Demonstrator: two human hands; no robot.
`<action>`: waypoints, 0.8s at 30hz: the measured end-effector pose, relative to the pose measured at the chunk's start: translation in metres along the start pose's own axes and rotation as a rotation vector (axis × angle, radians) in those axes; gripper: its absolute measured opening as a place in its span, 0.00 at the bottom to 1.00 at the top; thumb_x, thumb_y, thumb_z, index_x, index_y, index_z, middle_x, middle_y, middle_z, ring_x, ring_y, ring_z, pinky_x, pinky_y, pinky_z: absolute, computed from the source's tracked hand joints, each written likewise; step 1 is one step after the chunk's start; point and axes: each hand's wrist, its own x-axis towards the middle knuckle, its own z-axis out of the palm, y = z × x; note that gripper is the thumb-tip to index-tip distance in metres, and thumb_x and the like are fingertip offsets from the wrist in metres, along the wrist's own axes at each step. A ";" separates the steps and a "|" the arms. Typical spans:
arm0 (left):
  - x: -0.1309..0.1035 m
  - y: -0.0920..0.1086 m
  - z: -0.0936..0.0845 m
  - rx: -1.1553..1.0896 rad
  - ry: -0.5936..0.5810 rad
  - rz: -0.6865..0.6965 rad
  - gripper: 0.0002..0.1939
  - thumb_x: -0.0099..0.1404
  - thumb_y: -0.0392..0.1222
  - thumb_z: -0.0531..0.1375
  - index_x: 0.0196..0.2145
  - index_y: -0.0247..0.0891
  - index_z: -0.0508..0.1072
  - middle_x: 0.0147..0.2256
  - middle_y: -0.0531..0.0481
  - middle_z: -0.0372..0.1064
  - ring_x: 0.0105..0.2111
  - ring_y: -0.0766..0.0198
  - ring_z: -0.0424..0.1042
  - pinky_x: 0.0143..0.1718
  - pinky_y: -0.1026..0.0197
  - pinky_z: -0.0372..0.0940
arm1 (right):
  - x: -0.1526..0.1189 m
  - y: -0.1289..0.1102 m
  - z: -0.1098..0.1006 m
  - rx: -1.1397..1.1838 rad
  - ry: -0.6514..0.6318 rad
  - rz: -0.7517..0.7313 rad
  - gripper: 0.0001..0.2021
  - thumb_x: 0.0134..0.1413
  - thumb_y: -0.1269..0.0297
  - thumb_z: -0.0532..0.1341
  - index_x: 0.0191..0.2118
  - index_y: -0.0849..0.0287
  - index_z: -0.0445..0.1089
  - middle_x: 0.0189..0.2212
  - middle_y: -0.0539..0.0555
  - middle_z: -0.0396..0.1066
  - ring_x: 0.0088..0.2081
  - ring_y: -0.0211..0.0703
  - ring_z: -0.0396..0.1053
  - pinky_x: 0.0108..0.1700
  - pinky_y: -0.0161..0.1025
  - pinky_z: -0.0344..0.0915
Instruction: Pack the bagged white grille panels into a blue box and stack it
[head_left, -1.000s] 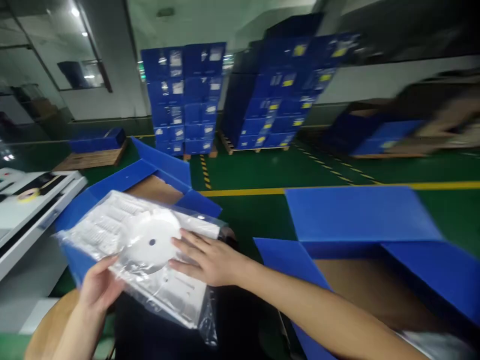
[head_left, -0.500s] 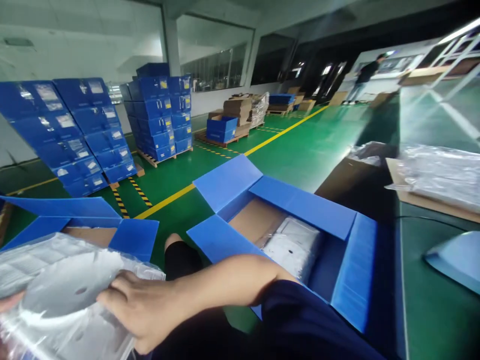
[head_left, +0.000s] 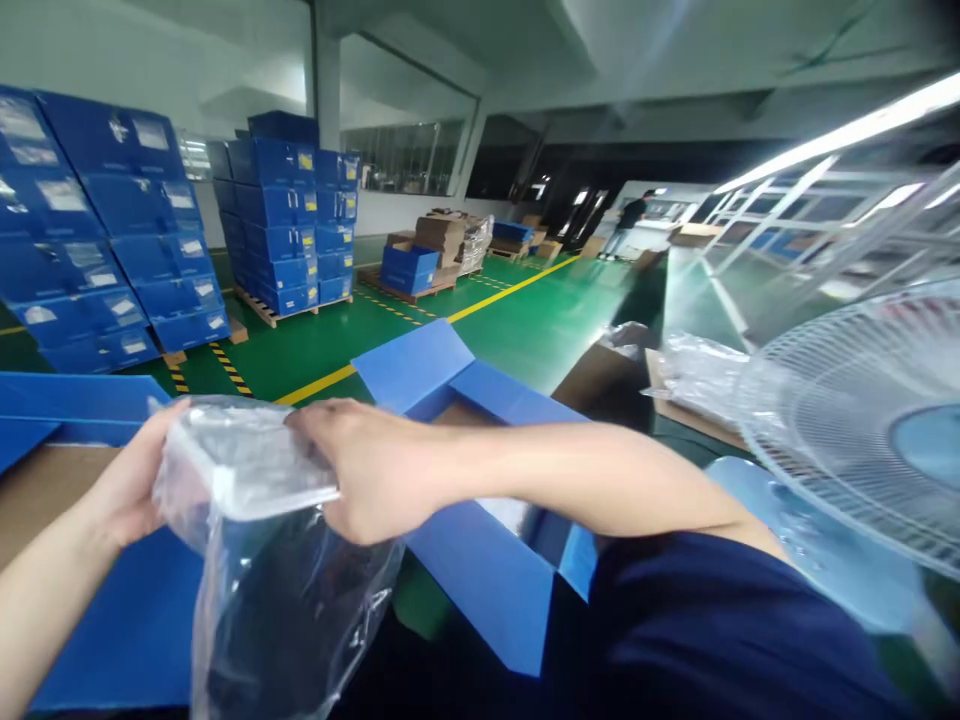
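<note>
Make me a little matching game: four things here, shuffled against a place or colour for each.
1. Clear plastic bag
2. Fan
3. Long floor line
4. Sleeve

A. Dark blue
B. Between the left hand and right hand
C. Yellow
D. At the picture's right edge

Pairs: 1-B, 2-D, 3-C, 4-A

Wrinkled, glossy, clear plastic bag [head_left: 289, 610] around a smooth white flat item [head_left: 259, 503]; open blue rectangular carton [head_left: 487, 590], smooth with a dull sheen; dark navy cloth sleeve [head_left: 720, 620], matt, softly creased; green floor [head_left: 525, 315], smooth, glossy; pale wooden pallet [head_left: 274, 319], matt.
</note>
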 end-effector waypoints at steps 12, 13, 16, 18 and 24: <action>0.046 -0.077 0.006 0.240 -0.304 -0.103 0.33 0.70 0.65 0.70 0.57 0.32 0.79 0.52 0.27 0.83 0.49 0.40 0.86 0.50 0.49 0.81 | -0.047 -0.011 -0.076 -0.505 -0.368 0.607 0.09 0.62 0.70 0.65 0.45 0.68 0.81 0.37 0.63 0.80 0.34 0.49 0.76 0.30 0.40 0.63; 0.047 -0.081 0.000 0.248 -0.274 -0.094 0.32 0.71 0.62 0.70 0.58 0.31 0.78 0.53 0.27 0.83 0.50 0.40 0.86 0.51 0.50 0.81 | -0.048 -0.003 -0.075 -0.536 -0.387 0.624 0.10 0.63 0.71 0.64 0.45 0.69 0.81 0.38 0.65 0.81 0.36 0.50 0.77 0.31 0.40 0.64; 0.046 -0.090 -0.017 0.227 -0.173 -0.090 0.25 0.76 0.55 0.68 0.59 0.31 0.77 0.54 0.27 0.83 0.51 0.43 0.86 0.51 0.52 0.82 | -0.049 0.026 -0.067 -0.570 -0.483 0.695 0.14 0.61 0.74 0.63 0.49 0.74 0.81 0.41 0.69 0.81 0.39 0.53 0.79 0.33 0.40 0.65; 0.046 -0.095 -0.027 0.201 -0.108 -0.099 0.21 0.77 0.50 0.67 0.59 0.32 0.77 0.55 0.28 0.83 0.50 0.46 0.87 0.49 0.54 0.82 | -0.050 0.047 -0.060 -0.568 -0.599 0.685 0.15 0.61 0.76 0.63 0.49 0.76 0.82 0.41 0.70 0.82 0.40 0.54 0.79 0.34 0.40 0.66; 0.046 -0.119 -0.058 0.106 0.018 -0.088 0.18 0.78 0.44 0.66 0.59 0.31 0.77 0.55 0.28 0.82 0.48 0.48 0.87 0.47 0.56 0.83 | -0.058 0.114 -0.025 -0.539 -0.860 0.498 0.09 0.50 0.83 0.65 0.35 0.72 0.83 0.35 0.65 0.82 0.40 0.54 0.79 0.43 0.42 0.69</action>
